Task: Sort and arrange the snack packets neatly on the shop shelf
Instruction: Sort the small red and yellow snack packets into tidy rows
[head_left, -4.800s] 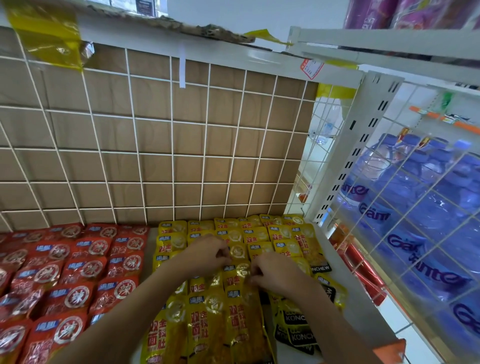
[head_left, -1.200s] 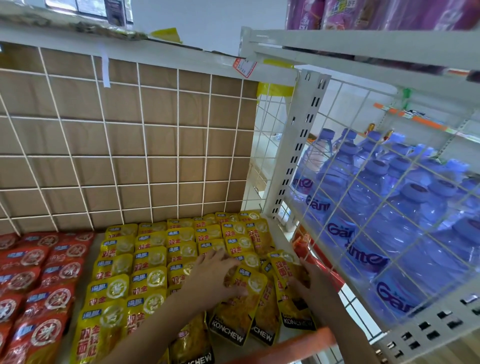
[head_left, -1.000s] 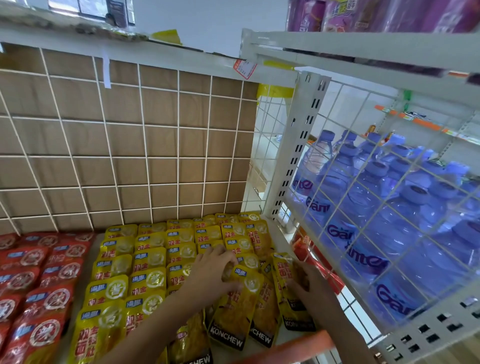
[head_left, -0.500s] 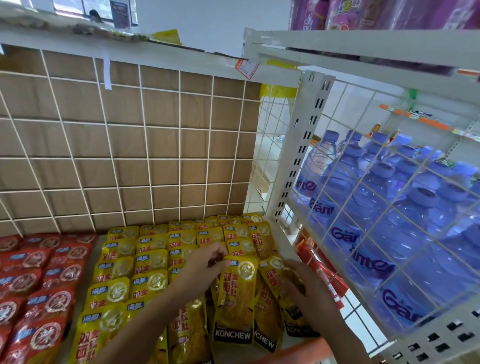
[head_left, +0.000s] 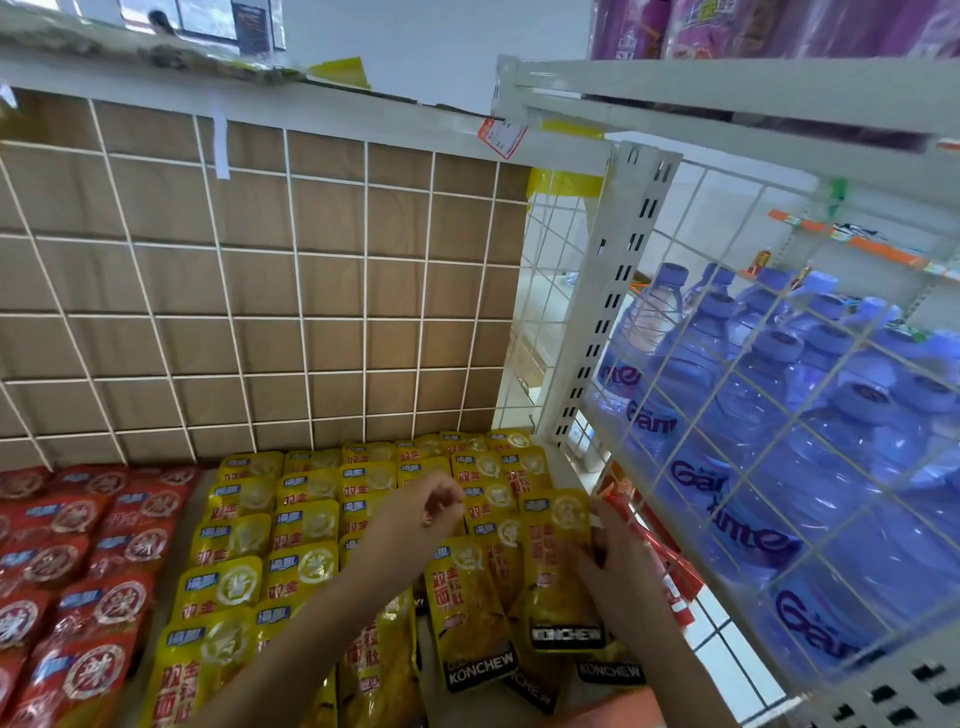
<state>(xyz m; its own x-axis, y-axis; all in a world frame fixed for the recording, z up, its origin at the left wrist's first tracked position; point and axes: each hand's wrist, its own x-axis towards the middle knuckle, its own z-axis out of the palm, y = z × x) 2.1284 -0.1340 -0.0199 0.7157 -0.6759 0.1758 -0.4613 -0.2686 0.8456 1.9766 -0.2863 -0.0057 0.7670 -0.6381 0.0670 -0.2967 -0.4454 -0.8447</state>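
Mostly done, looked like: red packets (head_left: 78, 561) and rear yellow packets (head_left: 291, 525) sat in tidy rows. Front-right ones overlapped; right hand (head_left: 618, 566) gripped a loose packet (head_left: 558, 545) there, left hand (head_left: 421, 514) curled up, couldn't tell round what.

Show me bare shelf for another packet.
A narrow bare strip runs between the red foil snack packets and the yellow foil snack packets; a sliver lies between the yellow rows and the white perforated upright. Crowded: the front right, where the right hand grips one overlapping yellow packet.
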